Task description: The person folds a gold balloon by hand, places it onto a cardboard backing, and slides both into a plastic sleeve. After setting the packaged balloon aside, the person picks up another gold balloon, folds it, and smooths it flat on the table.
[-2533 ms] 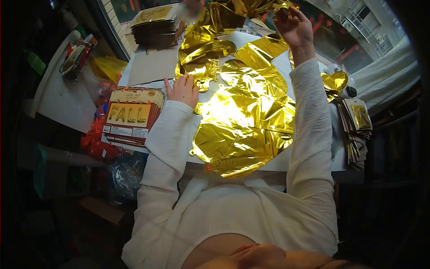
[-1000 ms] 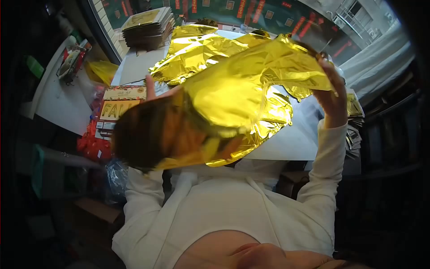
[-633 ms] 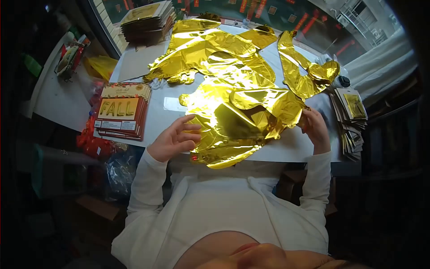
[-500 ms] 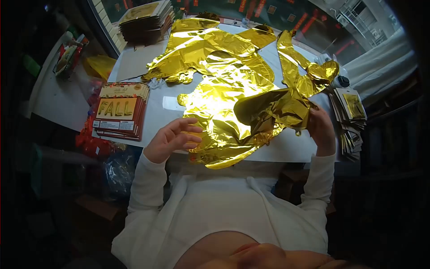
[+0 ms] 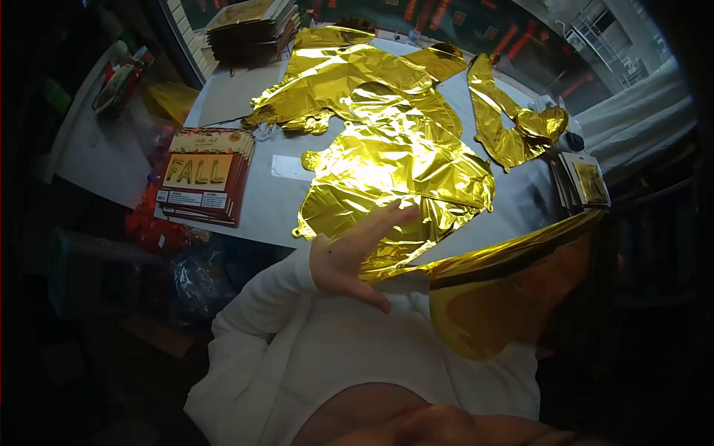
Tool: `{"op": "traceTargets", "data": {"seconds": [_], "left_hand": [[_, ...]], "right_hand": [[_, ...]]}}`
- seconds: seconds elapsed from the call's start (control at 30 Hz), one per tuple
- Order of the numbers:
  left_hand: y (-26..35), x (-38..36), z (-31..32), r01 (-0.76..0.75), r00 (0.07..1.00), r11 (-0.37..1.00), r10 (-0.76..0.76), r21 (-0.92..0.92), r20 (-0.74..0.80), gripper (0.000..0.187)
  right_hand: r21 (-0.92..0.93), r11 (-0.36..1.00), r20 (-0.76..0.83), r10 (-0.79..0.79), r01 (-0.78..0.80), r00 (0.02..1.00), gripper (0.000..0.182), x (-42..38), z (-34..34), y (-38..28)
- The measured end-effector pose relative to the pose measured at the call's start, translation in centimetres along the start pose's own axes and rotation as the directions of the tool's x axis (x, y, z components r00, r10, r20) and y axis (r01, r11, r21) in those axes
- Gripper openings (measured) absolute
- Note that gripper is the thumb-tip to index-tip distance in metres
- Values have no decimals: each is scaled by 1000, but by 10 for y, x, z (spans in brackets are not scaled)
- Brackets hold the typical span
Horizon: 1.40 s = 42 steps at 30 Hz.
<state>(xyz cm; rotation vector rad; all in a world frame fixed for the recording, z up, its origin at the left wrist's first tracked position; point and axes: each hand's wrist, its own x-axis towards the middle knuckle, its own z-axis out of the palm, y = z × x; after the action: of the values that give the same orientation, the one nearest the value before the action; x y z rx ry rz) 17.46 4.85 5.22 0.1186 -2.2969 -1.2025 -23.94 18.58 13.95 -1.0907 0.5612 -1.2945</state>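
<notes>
My left hand (image 5: 355, 256) is open, its fingers spread over the near edge of the gold foil pile (image 5: 401, 167) on the white table. One gold foil piece (image 5: 494, 301) hangs over the front edge, stretched out to the right across my white sleeve and lap. My right hand cannot be made out; the raised right end of that piece is dark and blurred. A separate curved foil piece (image 5: 494, 123) lies at the back right of the table.
A stack of FALL packages (image 5: 199, 175) sits at the table's left edge, with another package stack (image 5: 249, 33) at the back left. More packages (image 5: 584, 182) are at the right edge. A red bag (image 5: 156, 230) and clear plastic (image 5: 201, 275) are below on the left.
The foil piece near my right hand has come off the pile and swung down to the right, over the front edge. My left hand has moved right, over the foil, with fingers spread.
</notes>
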Motion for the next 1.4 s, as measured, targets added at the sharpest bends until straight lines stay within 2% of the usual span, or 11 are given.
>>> {"op": "traceTargets", "data": {"seconds": [0.23,0.37,0.43,0.57,0.67,0.83,0.9,0.97,1.03,1.17,1.4], "left_hand": [[-1,33,60,-111,983,860,169,-498,73,133],[27,47,48,-7,999,973,14,-231,31,82],[21,44,45,291,949,878,-213,-381,233,42],[10,22,46,336,933,729,-343,-596,107,17],[10,24,21,-227,966,819,258,-526,-16,22],[5,28,39,-222,761,605,598,-765,252,38],[10,18,45,203,828,565,337,-800,448,51],[7,17,47,119,891,583,295,-803,346,53],[2,9,46,37,941,604,247,-796,231,56],[3,-25,5,417,906,529,-171,-740,388,64],[29,-30,-75,302,775,666,-588,-682,-232,75]], "right_hand": [[-318,948,-9,34,-35,999,21,-57,2,-17],[-481,875,8,62,-51,998,20,-66,7,-25],[169,971,202,-202,169,958,23,9,73,-13],[-285,959,208,59,2,976,27,16,69,-56],[-364,926,-47,-128,102,991,22,20,76,-44],[-520,844,-266,-306,131,914,24,35,97,-33],[-712,701,-381,-438,43,814,24,38,101,-31],[-799,599,-402,-602,58,690,26,26,77,-33],[-751,619,-106,-457,230,883,15,25,70,-46],[-852,501,-189,-564,151,804,10,11,60,-59],[-699,715,-403,-361,-28,841,13,53,7,-31]]}}
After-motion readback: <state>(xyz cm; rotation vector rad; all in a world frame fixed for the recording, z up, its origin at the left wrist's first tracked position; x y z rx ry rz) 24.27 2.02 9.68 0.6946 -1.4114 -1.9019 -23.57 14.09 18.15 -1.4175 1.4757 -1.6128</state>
